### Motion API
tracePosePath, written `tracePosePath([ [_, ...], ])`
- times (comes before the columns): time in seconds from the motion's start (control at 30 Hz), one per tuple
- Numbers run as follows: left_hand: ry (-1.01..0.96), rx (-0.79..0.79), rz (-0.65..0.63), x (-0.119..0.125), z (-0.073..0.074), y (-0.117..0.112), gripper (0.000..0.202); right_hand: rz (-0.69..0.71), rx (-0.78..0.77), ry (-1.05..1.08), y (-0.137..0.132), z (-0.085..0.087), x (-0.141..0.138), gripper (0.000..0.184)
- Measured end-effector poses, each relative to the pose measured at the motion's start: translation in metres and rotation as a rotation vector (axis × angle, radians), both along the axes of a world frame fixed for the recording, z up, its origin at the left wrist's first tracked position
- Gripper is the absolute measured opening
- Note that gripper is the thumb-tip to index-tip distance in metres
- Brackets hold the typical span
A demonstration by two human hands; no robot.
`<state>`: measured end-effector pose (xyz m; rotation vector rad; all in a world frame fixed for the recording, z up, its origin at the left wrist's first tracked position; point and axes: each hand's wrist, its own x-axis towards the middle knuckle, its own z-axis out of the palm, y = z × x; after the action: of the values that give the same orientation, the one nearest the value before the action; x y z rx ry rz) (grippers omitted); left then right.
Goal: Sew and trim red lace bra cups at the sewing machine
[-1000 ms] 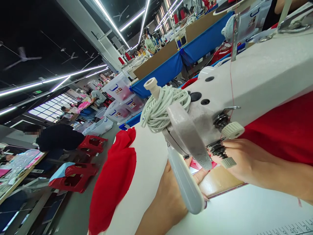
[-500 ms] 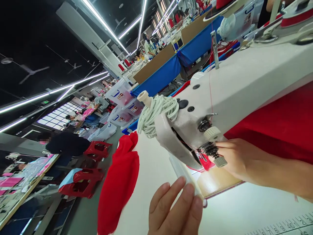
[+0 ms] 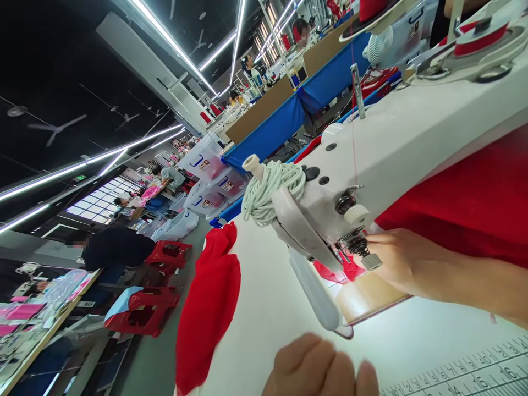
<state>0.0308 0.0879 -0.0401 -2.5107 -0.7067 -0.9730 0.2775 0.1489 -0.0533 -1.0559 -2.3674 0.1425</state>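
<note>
My left hand point(image 3: 322, 366) is curled at the bottom edge, knuckles up, over the white table and apart from the sewing machine point(image 3: 396, 143). Its fingertips are tucked out of sight, and no cloth shows in it. My right hand point(image 3: 398, 261) reaches in behind the tension knobs point(image 3: 358, 245), close to the needle area. Its fingertips are hidden there, so I cannot tell what they grip. Beside it, a small piece of red openwork fabric point(image 3: 350, 270) lies by the presser foot. Larger red cloth point(image 3: 466, 198) spreads under the machine arm.
A pale plastic guard point(image 3: 315, 291) juts from the machine head, which carries a coil of light green cord point(image 3: 274, 190). Red cloth point(image 3: 210, 313) hangs over the table's left edge. A ruler scale point(image 3: 474, 374) runs along the front. Red stools point(image 3: 142, 311) and clear bins point(image 3: 202, 159) stand beyond.
My left hand has come off the pale guard, moved down toward the bottom edge and curled its fingers. My right hand stays by the needle. The view has shifted slightly.
</note>
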Motion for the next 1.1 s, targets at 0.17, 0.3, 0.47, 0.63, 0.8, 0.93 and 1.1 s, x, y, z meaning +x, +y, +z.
tracePosePath([
  [0.17,0.24,-0.368,0.039,0.017,0.003,0.037,0.045,0.005,0.0,0.0,0.0,-0.002,0.0,0.028],
  [0.3,0.336,-0.509,0.074,0.011,0.0,0.047,0.058,-0.017,0.003,0.015,0.0,0.001,-0.001,0.028],
  [0.47,0.45,-0.445,0.067,0.005,-0.008,0.046,0.063,-0.022,0.039,0.009,-0.002,0.004,-0.001,0.028],
  [0.63,0.432,-0.399,0.098,0.005,-0.011,0.045,0.062,-0.004,0.126,-0.004,0.0,-0.004,0.001,0.029],
  [0.8,0.407,-0.36,0.09,0.007,-0.008,0.044,0.065,0.035,0.151,-0.006,0.001,-0.006,0.001,0.029],
  [0.93,0.406,-0.358,0.094,0.01,-0.006,0.045,0.065,0.004,0.103,0.005,0.0,-0.004,0.0,0.029],
  [1.1,0.416,-0.332,0.094,0.011,-0.004,0.044,0.065,-0.026,0.051,-0.001,0.0,-0.005,0.001,0.028],
])
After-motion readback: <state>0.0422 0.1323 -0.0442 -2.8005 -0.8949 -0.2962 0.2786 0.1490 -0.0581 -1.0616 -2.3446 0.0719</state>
